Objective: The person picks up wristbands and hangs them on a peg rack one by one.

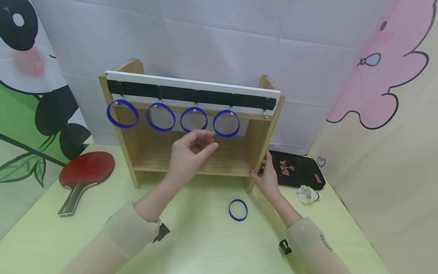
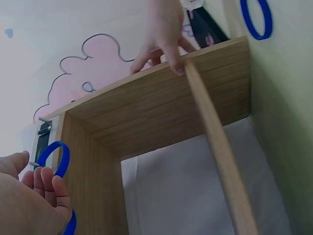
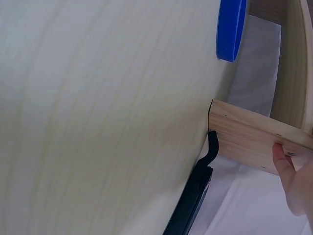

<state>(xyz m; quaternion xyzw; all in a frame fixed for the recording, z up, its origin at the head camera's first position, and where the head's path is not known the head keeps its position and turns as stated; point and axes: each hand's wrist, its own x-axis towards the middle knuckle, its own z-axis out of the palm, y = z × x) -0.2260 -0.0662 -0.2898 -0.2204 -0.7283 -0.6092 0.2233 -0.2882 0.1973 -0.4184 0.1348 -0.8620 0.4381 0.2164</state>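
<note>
A small wooden shelf [image 1: 191,172] stands on the table, with a white-and-black hook strip [image 1: 178,93] along its top front. Several blue rings [image 1: 226,134] hang from the strip's hooks; the hook [image 1: 265,115] at the right end is bare. My left hand [image 1: 188,154] is just below the hanging rings, its fingers loosely curled and its thumb apart from them, holding nothing. With thumb at the front edge and fingers along the outer face, my right hand [image 1: 268,180] grips the shelf's right side panel [image 3: 254,132]. Another blue ring [image 1: 238,219] lies on the table before the shelf.
A red table tennis bat [image 1: 87,167] lies left of the shelf. To the right are a black case [image 1: 301,171] and a white shuttlecock [image 1: 307,195]. A pale cloth backdrop [image 1: 219,49] hangs behind the shelf.
</note>
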